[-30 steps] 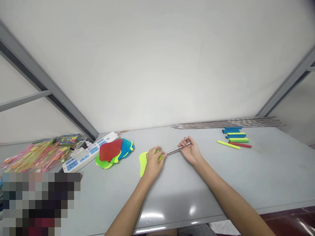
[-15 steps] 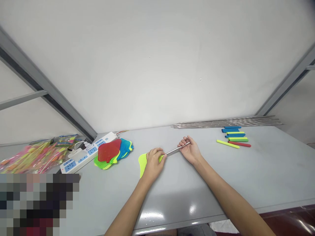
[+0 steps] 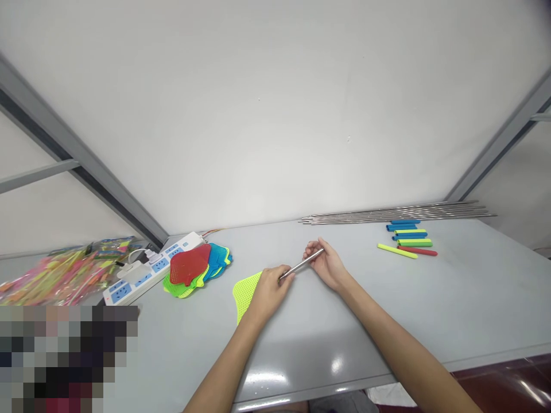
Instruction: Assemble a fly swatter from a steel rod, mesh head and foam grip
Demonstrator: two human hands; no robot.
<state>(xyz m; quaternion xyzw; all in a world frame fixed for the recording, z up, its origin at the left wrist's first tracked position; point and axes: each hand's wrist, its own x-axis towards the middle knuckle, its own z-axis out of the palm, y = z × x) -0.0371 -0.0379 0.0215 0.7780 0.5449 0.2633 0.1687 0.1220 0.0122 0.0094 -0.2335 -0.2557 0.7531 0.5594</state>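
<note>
My left hand [image 3: 269, 293] is closed around the neck of a yellow-green perforated fly swatter head [image 3: 246, 292], whose mesh sticks out to the left behind the fingers. A shiny metal rod [image 3: 300, 265] runs from the left fingertips up to my right hand [image 3: 328, 267]. With thumb and fingers, the right hand holds the rod's upper end, palm turned partly up. The left fingers cover the place where rod and neck meet. On the left lies a pile of swatter heads, a red one [image 3: 189, 264] on top and blue ones [image 3: 218, 259] beside it.
A white power strip [image 3: 148, 274] lies behind the pile, with bagged colourful swatters [image 3: 69, 269] further left. Long metal rods [image 3: 387, 216] rest along the wall. Blue, green, yellow and red plastic tubes [image 3: 413, 243] lie at the right. Grey frame posts [image 3: 495, 152] stand at both sides.
Both hands have shifted slightly left, and the rod tilts more steeply. More of the yellow-green mesh shows beside the left hand, and its neck is now hidden.
</note>
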